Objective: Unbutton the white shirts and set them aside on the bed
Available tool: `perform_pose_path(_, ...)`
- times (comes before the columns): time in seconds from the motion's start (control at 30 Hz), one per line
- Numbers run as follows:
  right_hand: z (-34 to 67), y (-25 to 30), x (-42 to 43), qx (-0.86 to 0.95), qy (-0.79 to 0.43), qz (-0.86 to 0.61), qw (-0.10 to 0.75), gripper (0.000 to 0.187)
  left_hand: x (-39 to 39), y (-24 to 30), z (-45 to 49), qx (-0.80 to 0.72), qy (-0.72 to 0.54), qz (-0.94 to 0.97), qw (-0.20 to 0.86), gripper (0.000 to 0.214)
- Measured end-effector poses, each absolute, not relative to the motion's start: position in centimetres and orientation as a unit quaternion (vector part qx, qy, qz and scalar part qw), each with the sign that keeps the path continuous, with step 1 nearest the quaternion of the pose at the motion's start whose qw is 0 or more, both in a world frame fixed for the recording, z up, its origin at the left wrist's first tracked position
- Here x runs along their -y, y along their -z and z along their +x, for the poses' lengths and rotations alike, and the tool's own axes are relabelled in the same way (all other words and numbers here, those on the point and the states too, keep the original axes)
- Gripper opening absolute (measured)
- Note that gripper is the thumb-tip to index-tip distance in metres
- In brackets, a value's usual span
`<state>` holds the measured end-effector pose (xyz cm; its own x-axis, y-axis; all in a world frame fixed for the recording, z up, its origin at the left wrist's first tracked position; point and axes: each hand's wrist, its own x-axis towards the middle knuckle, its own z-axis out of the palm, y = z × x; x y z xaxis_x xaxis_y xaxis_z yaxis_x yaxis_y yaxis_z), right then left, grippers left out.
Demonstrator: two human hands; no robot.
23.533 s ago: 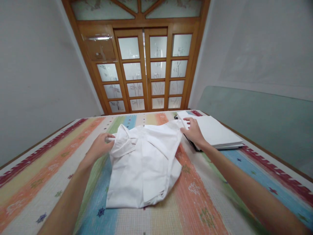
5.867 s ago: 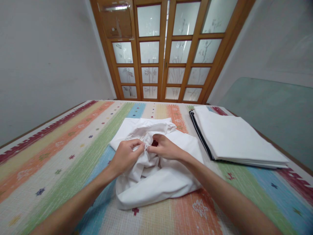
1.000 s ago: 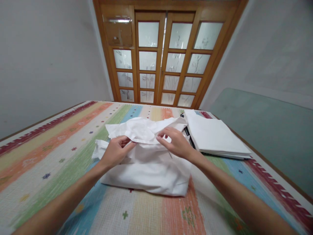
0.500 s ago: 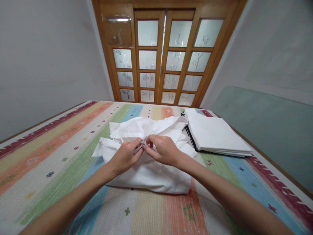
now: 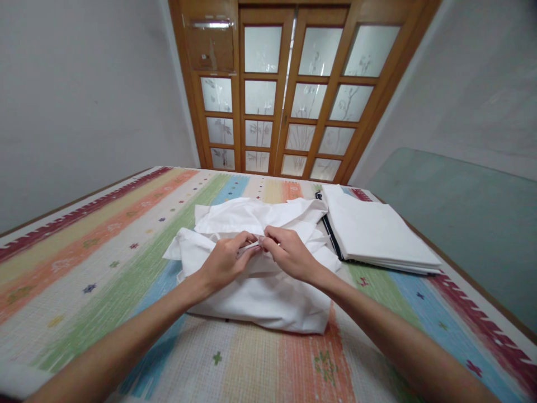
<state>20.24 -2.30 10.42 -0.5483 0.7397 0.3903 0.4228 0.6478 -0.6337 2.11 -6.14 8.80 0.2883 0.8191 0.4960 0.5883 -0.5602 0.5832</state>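
On the striped table, the garment lies crumpled just left of the stack.
Apart a second ago, the left hand and right hand now meet above its middle, both pinching one fold; work seems narrowed to that spot.

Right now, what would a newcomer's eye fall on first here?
First, the rumpled white garment at the centre of the striped cloth, its fabric pinched by the left hand and right hand. Then the folded white stack to its right, dark along one edge. Behind stand wooden doors with patterned panes.
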Motion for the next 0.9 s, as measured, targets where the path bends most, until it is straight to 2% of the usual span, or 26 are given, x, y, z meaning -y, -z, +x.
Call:
perform_pose_path(0.17, 20.4, -10.1, 2.2, 0.831, -0.275, -0.340, 0.344, 0.031, 5.5, -8.1, 1.9, -0.443, -0.387, 0.805, 0.080, 0.019)
perform_pose_path(0.3, 20.3, -9.5, 1.8, 0.802, -0.331, -0.335, 0.367, 0.031, 5.0, -7.8, 1.8, -0.452, -0.396, 0.796, 0.069, 0.020)
perform_pose_path(0.47, 20.0, -8.8, 1.4, 0.800, -0.394, -0.320, 0.320, 0.027, 5.4, -7.7, 1.8, -0.457, -0.408, 0.779, 0.133, 0.024)
perform_pose_path(0.67, 19.6, -8.0, 1.5, 0.825, -0.358, -0.334, 0.282, 0.024, 6.3, -7.3, 1.5, -0.463, -0.394, 0.759, 0.233, 0.027)
perform_pose_path(0.9, 19.5, -6.5, 0.8, 0.774, -0.506, -0.283, 0.255, 0.029, 6.9, -7.0, 1.3, -0.466, -0.383, 0.733, 0.315, 0.029)
